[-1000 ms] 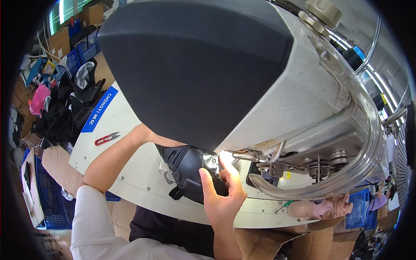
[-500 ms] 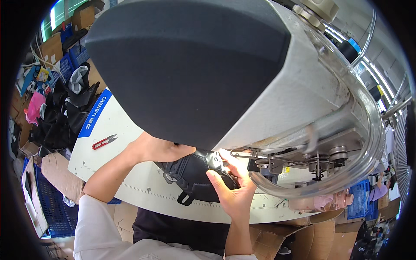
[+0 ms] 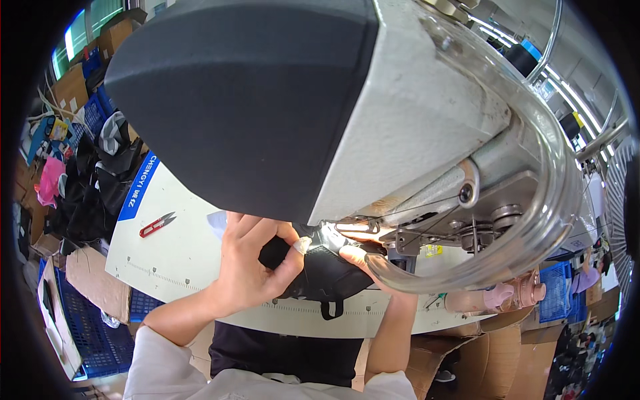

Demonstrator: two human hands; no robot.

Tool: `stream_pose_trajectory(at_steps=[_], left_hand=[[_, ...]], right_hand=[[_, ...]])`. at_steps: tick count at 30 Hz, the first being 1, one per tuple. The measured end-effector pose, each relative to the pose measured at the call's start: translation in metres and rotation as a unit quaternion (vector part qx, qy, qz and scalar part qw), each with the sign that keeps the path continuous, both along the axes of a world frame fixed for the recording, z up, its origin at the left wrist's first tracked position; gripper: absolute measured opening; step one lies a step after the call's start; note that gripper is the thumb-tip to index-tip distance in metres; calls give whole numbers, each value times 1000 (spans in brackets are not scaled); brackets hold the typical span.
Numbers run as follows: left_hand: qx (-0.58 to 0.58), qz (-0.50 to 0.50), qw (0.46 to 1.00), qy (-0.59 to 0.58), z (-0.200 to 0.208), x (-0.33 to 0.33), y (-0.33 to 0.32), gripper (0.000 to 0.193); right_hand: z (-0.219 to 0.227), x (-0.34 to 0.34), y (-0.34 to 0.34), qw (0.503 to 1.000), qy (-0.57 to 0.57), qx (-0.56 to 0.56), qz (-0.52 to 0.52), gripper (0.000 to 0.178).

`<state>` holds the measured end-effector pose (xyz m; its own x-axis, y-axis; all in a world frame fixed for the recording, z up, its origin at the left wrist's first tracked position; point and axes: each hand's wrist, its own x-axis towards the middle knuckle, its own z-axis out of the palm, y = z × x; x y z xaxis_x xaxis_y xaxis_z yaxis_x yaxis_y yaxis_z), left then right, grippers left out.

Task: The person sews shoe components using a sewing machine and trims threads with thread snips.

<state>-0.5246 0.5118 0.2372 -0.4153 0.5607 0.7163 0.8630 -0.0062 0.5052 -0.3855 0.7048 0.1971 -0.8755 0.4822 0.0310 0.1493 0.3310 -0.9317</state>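
Observation:
A black bag piece (image 3: 333, 275) with a webbing loop lies on the white table under the sewing machine (image 3: 427, 133). The thumb and forefinger of my left hand (image 3: 250, 263) are pinched together above the piece's left part; a small pale bit shows at the fingertips, too small to name. A pale bluish scrap (image 3: 217, 223) shows behind that hand. My right hand (image 3: 380, 272) is closed on the bag piece's right part, its thumb on top beside the lit sewing area; a clear tube covers part of the hand. The machine head hides the needle point.
Red thread snips (image 3: 157, 225) lie on the white table (image 3: 180, 257) at the left. Dark fabric pieces (image 3: 80, 193) are heaped beyond its left edge. A pinkish bottle (image 3: 497, 298) stands at the right, near blue crates (image 3: 555, 293). Cardboard (image 3: 467, 363) is below the table's right edge.
My left hand has come round into a pinch at the fabric. The bag piece has turned and shifted right, with my right hand following. The head view has shifted, so the machine appears farther left.

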Motion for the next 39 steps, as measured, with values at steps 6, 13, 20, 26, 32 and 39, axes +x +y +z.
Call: stream_pose_trajectory(at_steps=[6,13,20,26,32,39], left_hand=[[8,5,1000,-13,-4,-4,5,11],[44,-93,975,-199,-3,-30,10,14],[41,-111,986,-114,-5,-43,11,15],[-56,-81,983,-155,-30,-68,14,16],[-88,-88,991,-49,-15,-75,18,19],[-146,-30,985,83,-40,-99,28,26]], right_hand=[[-30,6,1,999,17,35,-22,34],[-26,3,-20,997,60,37,-38,31],[-35,8,-31,983,58,111,-134,28],[-24,-3,-45,970,186,-45,-152,26],[6,-11,-65,967,172,21,-186,24],[11,-27,-90,943,228,89,-224,25]])
